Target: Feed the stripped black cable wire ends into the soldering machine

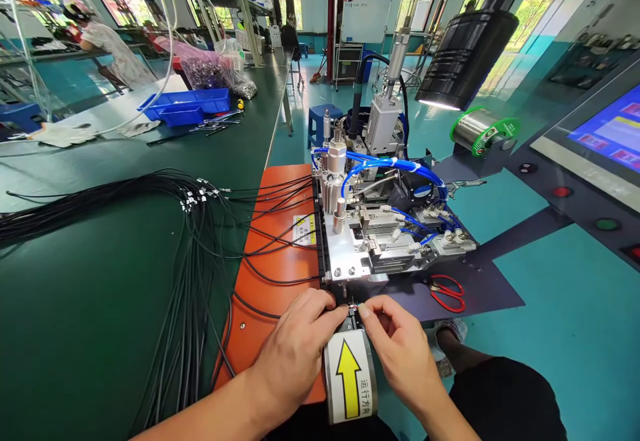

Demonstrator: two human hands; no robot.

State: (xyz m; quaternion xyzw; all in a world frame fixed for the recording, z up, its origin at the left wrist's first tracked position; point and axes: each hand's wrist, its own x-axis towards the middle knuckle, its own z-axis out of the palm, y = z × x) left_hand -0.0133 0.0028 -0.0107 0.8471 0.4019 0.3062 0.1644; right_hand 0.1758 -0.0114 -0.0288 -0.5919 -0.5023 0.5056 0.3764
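My left hand [299, 341] is closed at the front of a benchtop machine [380, 227], its thumb and index finger pinching at a small metal fixture [351, 321]. A thin black cable [257, 307] runs from the left and disappears behind this hand. Opposite it, my right hand [403, 344] pinches at the same spot, with thumb and index fingertips nearly meeting those of the left. What lies between the right fingertips is too small to make out. Just below sits a curved guide with a yellow arrow label [350, 377].
A bundle of black cables [185, 321] with metal ends covers part of the green table. Red-handled scissors [449, 293] lie right of the machine. A solder wire spool [483, 131], a black lamp [465, 61] and a control screen [610, 134] stand on the right. Blue trays [187, 104] are behind.
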